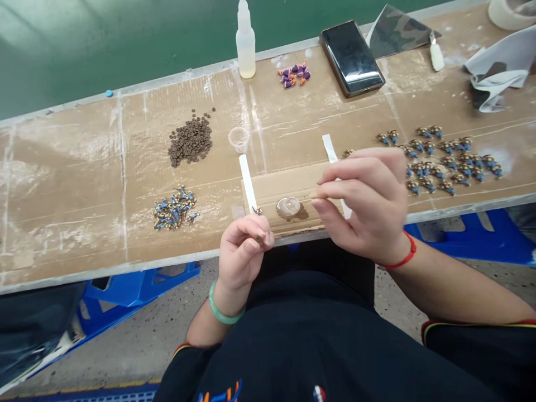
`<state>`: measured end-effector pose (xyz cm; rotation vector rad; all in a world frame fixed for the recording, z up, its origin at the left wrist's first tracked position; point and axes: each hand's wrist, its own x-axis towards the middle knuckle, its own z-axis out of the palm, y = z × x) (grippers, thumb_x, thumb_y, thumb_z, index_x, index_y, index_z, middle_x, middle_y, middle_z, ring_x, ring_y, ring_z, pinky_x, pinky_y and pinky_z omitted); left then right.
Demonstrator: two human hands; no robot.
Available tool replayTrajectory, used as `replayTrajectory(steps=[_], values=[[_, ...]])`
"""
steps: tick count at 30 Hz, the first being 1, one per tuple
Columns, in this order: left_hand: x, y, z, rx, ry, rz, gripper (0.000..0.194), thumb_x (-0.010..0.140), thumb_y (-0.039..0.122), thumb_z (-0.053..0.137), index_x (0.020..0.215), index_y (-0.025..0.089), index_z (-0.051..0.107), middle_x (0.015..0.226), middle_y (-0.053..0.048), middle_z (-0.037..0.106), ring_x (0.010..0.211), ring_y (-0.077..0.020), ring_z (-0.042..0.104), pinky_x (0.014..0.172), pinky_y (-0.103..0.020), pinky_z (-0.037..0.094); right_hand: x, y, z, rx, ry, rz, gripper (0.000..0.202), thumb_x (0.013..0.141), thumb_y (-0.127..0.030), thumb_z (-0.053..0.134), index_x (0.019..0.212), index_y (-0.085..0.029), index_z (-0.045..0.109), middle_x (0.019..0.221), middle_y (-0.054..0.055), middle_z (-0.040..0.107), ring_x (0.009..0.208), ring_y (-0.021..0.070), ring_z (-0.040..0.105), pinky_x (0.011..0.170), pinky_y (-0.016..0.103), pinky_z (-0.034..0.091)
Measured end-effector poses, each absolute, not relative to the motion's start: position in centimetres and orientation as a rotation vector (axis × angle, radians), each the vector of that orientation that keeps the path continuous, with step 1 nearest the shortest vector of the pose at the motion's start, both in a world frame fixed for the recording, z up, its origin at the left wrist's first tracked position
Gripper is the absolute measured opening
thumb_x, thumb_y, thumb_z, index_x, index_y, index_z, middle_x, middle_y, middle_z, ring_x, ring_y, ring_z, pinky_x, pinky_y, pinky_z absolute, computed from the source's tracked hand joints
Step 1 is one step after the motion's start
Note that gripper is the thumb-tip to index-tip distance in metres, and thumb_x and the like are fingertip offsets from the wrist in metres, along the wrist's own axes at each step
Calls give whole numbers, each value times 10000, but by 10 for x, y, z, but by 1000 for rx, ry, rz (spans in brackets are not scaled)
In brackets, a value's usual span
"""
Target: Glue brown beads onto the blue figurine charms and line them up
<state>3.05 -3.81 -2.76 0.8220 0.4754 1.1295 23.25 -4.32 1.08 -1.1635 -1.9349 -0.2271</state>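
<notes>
My left hand (243, 248) is closed in a pinch at the table's front edge. Between its fingertips is a small figurine (258, 211), mostly hidden by the fingers, with a dark bit showing at the top. Thumb and forefinger of my right hand (366, 204) pinch a thin stick (306, 200), whose tip points left over a small round dish (288, 207) of clear, glossy stuff. The dish rests on a cardboard piece (272, 187) between two white strips. To the right of my right hand, several blue and gold figurines (454, 159) lie spread out.
A heap of blue and gold figurines (173, 209) and a pile of small brown discs (191, 139) lie on the left. Farther back are a small clear cup (238, 139), a squeeze bottle (245, 44), purple and orange pieces (295, 73), a phone (352, 58) and a white-handled tool (436, 56).
</notes>
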Motion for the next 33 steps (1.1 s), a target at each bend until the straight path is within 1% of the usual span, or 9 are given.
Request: replayTrajectory(steps=[3, 7, 10, 16, 19, 22, 27, 33], values=[[33, -39, -28, 817, 513, 1137, 305, 800, 440, 812, 705, 196, 657, 633, 21, 465, 554, -85, 389, 492, -190, 360, 224, -51, 24, -1147, -1818, -164, 53, 942, -228, 568, 895, -242, 588, 893, 31, 634, 860, 216, 585, 801, 452, 477], [35, -41, -27, 810, 527, 1153, 274, 807, 421, 810, 727, 196, 676, 653, 21, 485, 581, -85, 444, 519, -180, 400, 209, -57, 41, -1116, -1793, -131, 172, 998, -310, 486, 873, -261, 593, 810, 34, 581, 794, 199, 580, 754, 438, 487], [36, -43, -26, 822, 534, 1167, 248, 820, 413, 801, 748, 201, 694, 655, 23, 493, 596, -88, 477, 560, -190, 437, 202, -57, 44, -1149, -1834, -140, 218, 1010, -336, 453, 843, -275, 579, 764, 35, 580, 775, 205, 577, 734, 441, 491], [36, -44, -25, 848, 538, 1172, 242, 824, 421, 799, 762, 208, 702, 681, 13, 556, 616, -92, 512, 580, -200, 444, 202, -57, 40, -1087, -1863, -104, 171, 994, -304, 483, 871, -273, 597, 800, 28, 605, 783, 203, 575, 766, 431, 478], [36, -44, -25, 849, 524, 1182, 212, 829, 406, 798, 784, 214, 719, 683, 10, 568, 628, -100, 526, 582, -207, 442, 202, -57, 41, -1065, -1882, -63, 121, 978, -265, 509, 900, -263, 601, 847, 35, 605, 820, 208, 574, 782, 416, 466], [36, -44, -25, 847, 515, 1186, 196, 821, 399, 805, 793, 220, 730, 705, 7, 590, 644, -105, 541, 587, -211, 446, 202, -56, 41, -1017, -1884, -69, 84, 951, -224, 543, 902, -241, 609, 877, 33, 604, 815, 195, 564, 772, 394, 457], [36, -44, -25, 837, 480, 1184, 148, 832, 368, 802, 821, 229, 751, 734, 9, 613, 672, -98, 557, 615, -202, 455, 202, -55, 39, -958, -1856, -97, 43, 926, -202, 571, 926, -220, 611, 861, 23, 609, 827, 190, 567, 757, 376, 461], [36, -44, -25, 854, 472, 1177, 143, 841, 366, 793, 822, 230, 755, 718, 4, 610, 673, -110, 549, 604, -209, 449, 198, -56, 39, -970, -1815, -129, 68, 937, -211, 565, 891, -233, 611, 827, 24, 597, 808, 189, 556, 750, 378, 456]])
